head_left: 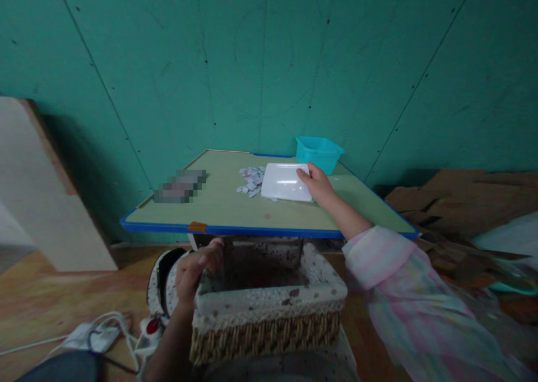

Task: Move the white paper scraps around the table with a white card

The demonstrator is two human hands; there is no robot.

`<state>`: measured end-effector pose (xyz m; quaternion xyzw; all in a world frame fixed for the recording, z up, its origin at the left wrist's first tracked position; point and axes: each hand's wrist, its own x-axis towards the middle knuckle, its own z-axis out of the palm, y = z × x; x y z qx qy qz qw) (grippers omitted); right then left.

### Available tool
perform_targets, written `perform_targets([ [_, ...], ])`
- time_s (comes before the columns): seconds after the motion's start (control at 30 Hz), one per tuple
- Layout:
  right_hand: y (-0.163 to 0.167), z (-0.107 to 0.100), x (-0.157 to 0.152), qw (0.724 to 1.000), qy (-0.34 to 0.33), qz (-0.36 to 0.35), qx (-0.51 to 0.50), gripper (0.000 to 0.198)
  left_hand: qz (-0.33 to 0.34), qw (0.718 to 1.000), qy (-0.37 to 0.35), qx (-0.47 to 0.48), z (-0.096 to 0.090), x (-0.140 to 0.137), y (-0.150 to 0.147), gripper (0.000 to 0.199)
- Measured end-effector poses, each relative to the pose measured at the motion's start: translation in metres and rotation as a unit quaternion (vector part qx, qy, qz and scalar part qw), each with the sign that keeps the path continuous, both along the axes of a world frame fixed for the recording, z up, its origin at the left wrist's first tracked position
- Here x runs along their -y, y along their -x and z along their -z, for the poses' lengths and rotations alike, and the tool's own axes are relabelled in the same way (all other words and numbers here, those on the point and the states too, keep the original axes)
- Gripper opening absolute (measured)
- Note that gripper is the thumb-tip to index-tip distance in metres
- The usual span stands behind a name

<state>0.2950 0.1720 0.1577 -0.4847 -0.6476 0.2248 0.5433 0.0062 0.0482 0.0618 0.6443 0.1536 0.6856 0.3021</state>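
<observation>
Grips with the right hand [316, 183] the right edge of a white, shiny tray [283, 183], and holds it tilted over the desk [235, 217], just beside a loose pile of small pale pieces [251, 179]. Cannot tell about contact between tray and desk. Grasps with the left hand [199, 263] the left rim of a cloth-lined wicker basket [269, 332], in front of the desk. Has a blue tub [317, 155] behind the tray, near the far right corner.
</observation>
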Motion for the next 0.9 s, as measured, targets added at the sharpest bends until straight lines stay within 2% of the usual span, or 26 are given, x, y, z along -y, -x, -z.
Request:
perform_targets([
  [0.13,0.0023,-0.0039,0.0045,0.993,0.061,-0.061,-0.084,0.04,-0.001,1.0,0.011,-0.002,0.0013,0.0003,0.0008,0.046],
  [0.2,0.0014,-0.0047,0.0041,0.989,0.067,-0.058,-0.117,0.042,0.002,1.0,0.012,0.0,0.0019,0.0005,0.001,0.045],
  [0.37,-0.0032,-0.0005,-0.0009,0.998,0.023,-0.006,-0.066,0.04,0.01,1.0,0.004,0.008,0.001,0.0014,-0.0002,0.047],
  [0.47,-0.0033,0.0009,-0.0002,0.999,0.018,-0.009,-0.032,0.038,0.018,1.0,-0.001,0.014,0.0007,0.0017,-0.0009,0.046],
  [0.6,-0.001,-0.0031,0.005,0.991,0.072,-0.059,-0.099,0.04,0.023,1.0,-0.007,0.014,0.0015,0.0013,-0.0013,0.046],
  [0.7,-0.0003,-0.0065,0.0076,0.985,0.078,-0.058,-0.141,0.042,0.02,1.0,-0.006,0.015,0.003,0.0005,-0.001,0.046],
  [0.9,-0.0008,-0.0024,0.004,0.988,0.076,-0.066,-0.117,0.045,0.022,1.0,0.002,0.012,0.0061,-0.0011,0.0009,0.047],
])
